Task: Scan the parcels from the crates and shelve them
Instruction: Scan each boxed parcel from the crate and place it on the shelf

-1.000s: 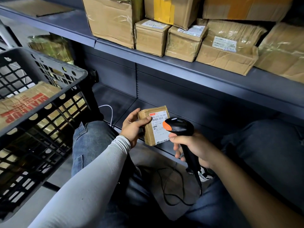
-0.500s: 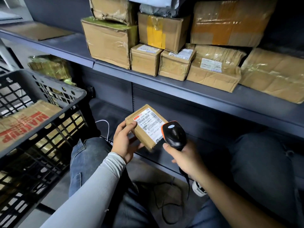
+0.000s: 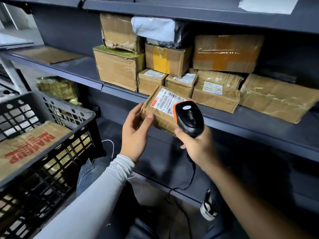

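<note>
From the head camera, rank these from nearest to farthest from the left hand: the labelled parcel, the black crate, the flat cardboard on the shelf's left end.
1. labelled parcel, held in the left hand.
2. black crate, to its left.
3. flat cardboard, up on the shelf's far left.

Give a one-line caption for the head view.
Left hand holds a labelled parcel while right hand grips the scanner.

There is one view only, from a wide-angle camera on the person's head. It looks forward and down, close to the shelf [image 3: 233,121] (its lines bend at the edges), with the crate [image 3: 51,135] at left.
</note>
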